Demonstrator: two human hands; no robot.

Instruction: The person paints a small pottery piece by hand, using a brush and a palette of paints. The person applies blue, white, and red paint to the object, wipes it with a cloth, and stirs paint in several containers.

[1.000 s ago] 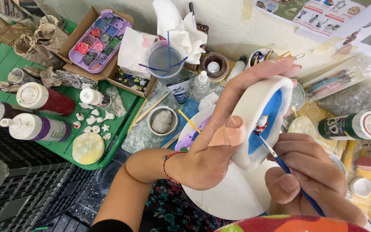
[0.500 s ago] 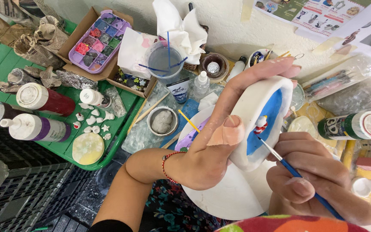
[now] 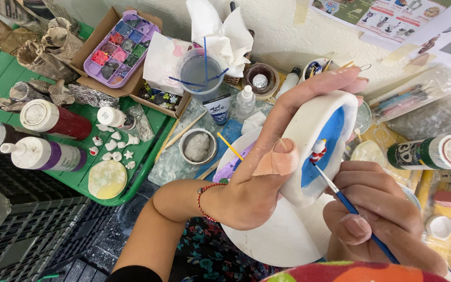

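**A:** so where's the dish [image 3: 317, 151] sitting? on the table?

**B:** nope, up in the air. The left hand [image 3: 257, 183] is clamped on it, thumb with a bandage pressed on the near rim, fingers wrapped round the back and poking out over the top edge. It's tipped up nearly on edge, blue inside facing right toward the other hand. Long axis runs from lower left up to upper right, top end pointing at the wall.

**A:** and the right hand?

**B:** right hand [image 3: 382, 219] is just right of and below the dish, fingers pinched shut on a thin blue brush [image 3: 353, 211]. Brush slants up-left, bristles touching a tiny red and white figure [image 3: 318, 150] on the blue part. Hands are close but not touching each other, the dish sits between them.

**A:** what's underneath?

**B:** a big white plate [image 3: 283, 235], right under both hands. Further left there's a small bowl [image 3: 197, 147] with a grey lump in it, a water cup [image 3: 200, 73], a purple paint tray [image 3: 121, 49] in a cardboard box, and paint bottles [image 3: 53, 117] lying on a green tray [image 3: 147, 136].
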